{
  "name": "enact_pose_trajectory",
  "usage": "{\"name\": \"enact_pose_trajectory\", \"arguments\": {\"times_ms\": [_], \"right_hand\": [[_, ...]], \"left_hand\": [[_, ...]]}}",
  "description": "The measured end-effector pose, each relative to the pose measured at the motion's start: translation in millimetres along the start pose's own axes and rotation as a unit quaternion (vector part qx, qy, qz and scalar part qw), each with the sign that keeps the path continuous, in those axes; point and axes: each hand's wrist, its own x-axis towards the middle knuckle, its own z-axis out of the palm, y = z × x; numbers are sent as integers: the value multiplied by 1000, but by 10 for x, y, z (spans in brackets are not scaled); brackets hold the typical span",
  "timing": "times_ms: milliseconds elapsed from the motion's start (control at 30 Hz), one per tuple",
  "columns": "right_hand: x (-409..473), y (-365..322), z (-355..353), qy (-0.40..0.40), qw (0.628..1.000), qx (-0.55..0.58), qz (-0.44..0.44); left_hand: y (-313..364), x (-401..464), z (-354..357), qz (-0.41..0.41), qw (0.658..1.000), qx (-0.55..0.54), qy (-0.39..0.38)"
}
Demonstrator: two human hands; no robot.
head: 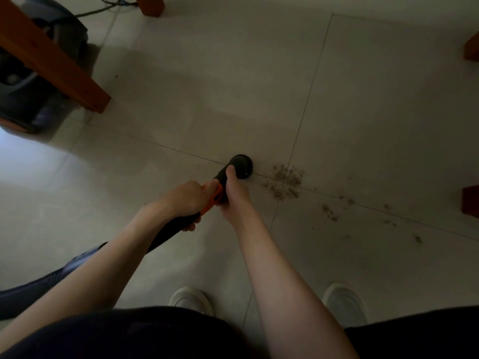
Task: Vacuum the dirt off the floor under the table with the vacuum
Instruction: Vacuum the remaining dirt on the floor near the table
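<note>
A black vacuum wand with an orange part ends in a round black nozzle [243, 165] that rests on the pale tiled floor [207, 99]. My left hand [188, 200] grips the wand at the orange section. My right hand [234, 196] holds it just behind the nozzle. A pile of grey dirt [285, 181] lies right beside the nozzle on a tile joint. Smaller crumbs [329, 211] trail off to the lower right. The ribbed hose [39, 283] runs from the wand off the left edge.
The dark vacuum body [33, 81] sits at the upper left behind a wooden table leg [54, 63]. More wooden legs stand at the top [150, 5] and the right edge [470, 200]. A cable [108, 6] lies near the top. My shoes [193, 299] are below.
</note>
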Motion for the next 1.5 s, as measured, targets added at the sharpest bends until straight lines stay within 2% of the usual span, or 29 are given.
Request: {"name": "enact_pose_trajectory", "arguments": {"times_ms": [200, 667, 867, 1133, 1333, 1500], "right_hand": [[-29, 102, 104, -36, 999, 3, 35], [-8, 162, 782, -59, 990, -113, 57], [-4, 238, 584, -38, 995, -85, 39], [-201, 210, 136, -4, 999, -24, 23], [-241, 199, -129, 52, 998, -19, 2], [-290, 184, -307, 68, 998, -9, -5]], "left_hand": [[-98, -28, -47, -41, 999, 14, 19], [-536, 97, -305, -78, 989, -93, 83], [-493, 68, -221, -60, 994, -79, 46], [-252, -40, 23, -21, 1000, 11, 13], [-105, -65, 165, 10, 998, 53, -23], [-11, -69, 247, 30, 996, 62, -55]]}}
